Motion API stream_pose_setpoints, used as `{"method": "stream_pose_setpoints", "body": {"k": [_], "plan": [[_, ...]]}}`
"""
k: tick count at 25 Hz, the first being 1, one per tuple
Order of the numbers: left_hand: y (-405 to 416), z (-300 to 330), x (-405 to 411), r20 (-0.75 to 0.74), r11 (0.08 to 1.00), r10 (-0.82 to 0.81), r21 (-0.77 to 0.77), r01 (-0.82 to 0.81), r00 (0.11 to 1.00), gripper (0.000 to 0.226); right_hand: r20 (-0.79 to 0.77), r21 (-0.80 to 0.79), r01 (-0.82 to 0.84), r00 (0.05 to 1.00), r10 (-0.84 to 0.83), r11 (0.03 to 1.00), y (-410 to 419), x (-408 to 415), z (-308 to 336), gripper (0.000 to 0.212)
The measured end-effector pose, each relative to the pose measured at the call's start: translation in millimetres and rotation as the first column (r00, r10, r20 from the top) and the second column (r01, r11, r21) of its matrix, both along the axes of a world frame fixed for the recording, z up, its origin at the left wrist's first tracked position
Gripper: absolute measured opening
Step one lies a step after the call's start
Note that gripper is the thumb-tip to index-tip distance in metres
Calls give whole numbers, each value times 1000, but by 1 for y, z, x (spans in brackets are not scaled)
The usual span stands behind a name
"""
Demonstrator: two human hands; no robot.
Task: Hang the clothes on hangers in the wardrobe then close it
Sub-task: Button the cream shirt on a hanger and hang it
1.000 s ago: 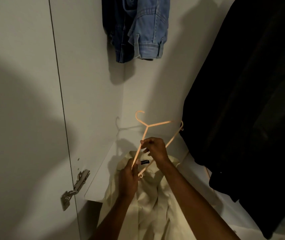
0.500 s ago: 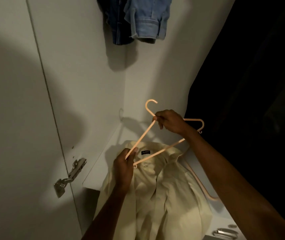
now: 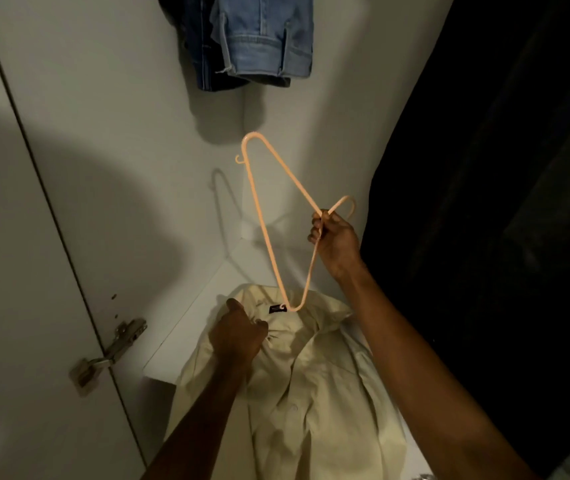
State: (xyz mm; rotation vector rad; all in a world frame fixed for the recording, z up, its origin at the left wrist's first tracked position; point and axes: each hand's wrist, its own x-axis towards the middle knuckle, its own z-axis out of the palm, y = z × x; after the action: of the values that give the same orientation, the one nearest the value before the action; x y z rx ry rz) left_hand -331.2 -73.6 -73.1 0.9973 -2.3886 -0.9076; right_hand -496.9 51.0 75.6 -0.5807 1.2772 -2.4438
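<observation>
A cream button-up shirt (image 3: 311,393) lies on the white wardrobe shelf (image 3: 186,334), collar toward the back. My left hand (image 3: 238,336) grips the shirt at the left side of its collar. My right hand (image 3: 333,237) grips a peach plastic hanger (image 3: 266,223) at its neck, just below the hook. The hanger is tilted steeply, one end up by the back wall and the other end touching the collar near the dark label.
Denim clothes (image 3: 259,39) hang at the top by the back corner. Dark garments (image 3: 501,202) hang along the whole right side. The open wardrobe door (image 3: 34,237) with its metal hinge (image 3: 110,351) stands at the left.
My right hand has swung the hanger round so it stands almost upright, its lower end now at the collar. My left hand let go of the hanger and took hold of the collar.
</observation>
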Motion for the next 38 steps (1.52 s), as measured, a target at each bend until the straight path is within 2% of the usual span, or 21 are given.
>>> {"method": "stream_pose_setpoints", "body": {"k": [2,5,9,14,19,22,25,27,29,31,34,36,38], "plan": [[-7,-2,0,-89,995,24,102,-14,996,38,106,2,-7,994,7,1000,-10,4,-13,26],[-19,-4,4,-301,979,74,205,-11,951,11,175,66,-5,985,-6,998,-20,6,-26,25],[-24,22,6,-509,993,-12,97,71,861,5,214,197,71,970,-114,978,-22,11,-38,25],[-26,50,5,-583,994,-36,64,90,812,13,109,532,218,940,-322,818,-10,5,-36,24],[-30,59,7,-523,996,52,84,-9,851,9,88,702,105,969,-232,704,17,12,-27,27],[-34,64,3,-406,996,87,9,-91,910,13,103,613,202,938,-331,763,27,13,-30,28],[-35,67,-3,-340,999,16,45,-1,940,20,247,424,223,904,-349,878,30,7,-28,25],[-35,68,-7,-376,991,-45,98,88,926,20,308,309,208,902,-304,928,25,10,-27,27],[-30,74,-6,-466,984,-93,90,151,880,17,332,260,168,909,-252,951,13,20,-29,23],[-24,83,-2,-559,989,-91,50,142,824,19,314,333,134,918,-244,933,-1,31,-34,15],[-27,100,1,-649,999,-20,19,43,761,26,267,495,132,917,-295,859,-6,33,-42,29],[-34,107,-1,-647,998,-54,-54,25,761,27,254,526,140,916,-311,839,2,33,-43,29],[-43,101,-6,-602,998,-69,-42,55,796,29,227,540,165,916,-331,826,12,35,-49,26]]}}
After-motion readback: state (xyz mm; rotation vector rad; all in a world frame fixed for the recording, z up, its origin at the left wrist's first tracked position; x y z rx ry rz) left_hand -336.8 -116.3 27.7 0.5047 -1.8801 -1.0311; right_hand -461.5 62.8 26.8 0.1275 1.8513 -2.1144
